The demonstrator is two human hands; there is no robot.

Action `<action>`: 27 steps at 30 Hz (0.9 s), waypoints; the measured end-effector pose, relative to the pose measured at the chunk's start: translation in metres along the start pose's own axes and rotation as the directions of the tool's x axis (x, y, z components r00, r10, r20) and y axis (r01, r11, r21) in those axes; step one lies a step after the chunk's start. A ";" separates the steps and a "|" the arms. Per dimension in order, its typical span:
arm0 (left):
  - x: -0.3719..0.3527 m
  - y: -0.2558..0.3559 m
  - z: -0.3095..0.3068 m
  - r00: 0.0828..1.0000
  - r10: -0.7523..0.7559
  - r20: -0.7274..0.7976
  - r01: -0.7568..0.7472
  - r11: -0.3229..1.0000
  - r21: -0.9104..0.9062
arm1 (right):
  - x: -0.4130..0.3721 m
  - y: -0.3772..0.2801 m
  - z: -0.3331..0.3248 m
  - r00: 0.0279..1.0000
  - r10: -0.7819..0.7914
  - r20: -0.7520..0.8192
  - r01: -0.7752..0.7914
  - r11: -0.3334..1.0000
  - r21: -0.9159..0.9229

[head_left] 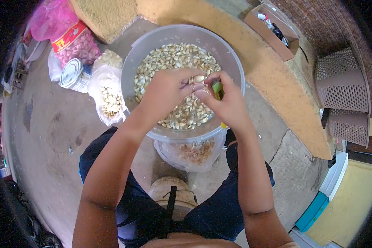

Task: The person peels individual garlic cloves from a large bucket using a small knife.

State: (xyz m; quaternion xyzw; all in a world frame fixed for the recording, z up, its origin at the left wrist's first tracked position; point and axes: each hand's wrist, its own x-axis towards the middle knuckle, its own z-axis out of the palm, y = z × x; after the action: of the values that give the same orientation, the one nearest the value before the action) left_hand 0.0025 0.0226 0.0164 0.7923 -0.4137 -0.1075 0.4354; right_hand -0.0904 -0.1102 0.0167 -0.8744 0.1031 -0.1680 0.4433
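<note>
Both my hands are over a large grey plastic tub [239,62] filled with many garlic cloves [177,56], some seemingly lying in water. My left hand [167,89] pinches a pale garlic clove [199,78] between thumb and fingers. Close beside it, my right hand [231,99] is closed around a small cutter [218,88] with a yellow-green handle; its blade is hidden. The right fingertips meet the clove and the left fingers. At the tub's left side, a white plastic bag [110,103] holds peeled cloves.
A clear bag of skins [194,155] sits below the tub's near rim. To the left are a can [74,74] and a pink mesh sack of garlic [76,47]. A yellowish ledge [260,82] curves behind, bearing a cardboard box [273,31]. An upturned bucket [173,190] stands between my legs.
</note>
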 end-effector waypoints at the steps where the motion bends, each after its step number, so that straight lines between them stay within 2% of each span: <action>1: 0.002 0.000 0.000 1.000 -0.019 -0.012 0.018 0.997 -0.072 | 0.002 0.004 0.001 0.999 -0.015 -0.041 0.019 0.994 0.104; 2: 0.003 0.000 -0.001 1.000 -0.006 0.001 0.006 0.995 -0.098 | 0.001 0.006 -0.001 0.992 0.126 0.023 -0.128 0.956 0.263; 4: 0.006 0.002 -0.001 0.999 0.020 0.029 -0.015 0.988 -0.152 | 0.003 -0.003 -0.008 0.910 0.358 0.209 -0.414 0.747 0.521; 7: 0.005 -0.002 0.004 0.995 0.062 0.074 -0.051 0.989 -0.140 | 0.002 0.000 -0.003 0.872 0.383 0.305 -0.489 0.705 0.513; 10: 0.003 0.005 0.004 0.999 0.012 0.038 -0.005 0.986 -0.164 | 0.003 -0.001 -0.002 0.872 0.408 0.270 -0.488 0.692 0.532; 13: 0.003 0.010 -0.001 0.986 -0.153 0.064 0.162 0.970 -0.182 | 0.004 0.000 -0.004 0.880 0.406 0.247 -0.469 0.654 0.594; 16: 0.005 -0.001 0.006 0.994 -0.093 0.065 0.107 0.958 -0.265 | 0.003 0.001 -0.002 0.883 0.395 0.253 -0.463 0.646 0.607; 19: 0.007 -0.007 0.010 1.000 -0.009 0.005 0.010 0.918 -0.396 | 0.002 0.001 -0.004 0.874 0.389 0.290 -0.480 0.607 0.633; 22: 0.007 -0.005 0.005 0.998 -0.054 0.037 0.065 0.897 -0.438 | 0.002 0.001 -0.003 0.887 0.400 0.231 -0.451 0.645 0.616; 25: 0.006 -0.003 0.003 0.990 -0.064 0.123 0.104 0.930 -0.352 | 0.002 0.001 -0.001 0.880 0.426 0.210 -0.460 0.655 0.599; 27: 0.006 -0.005 0.004 0.990 -0.050 0.130 0.094 0.928 -0.361 | 0.003 0.001 -0.002 0.881 0.426 0.206 -0.460 0.667 0.586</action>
State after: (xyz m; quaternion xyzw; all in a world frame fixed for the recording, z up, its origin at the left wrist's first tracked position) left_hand 0.0074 0.0174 0.0110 0.7039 -0.3822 -0.2455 0.5460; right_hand -0.0888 -0.1130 0.0172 -0.6320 0.2400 -0.0572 0.7346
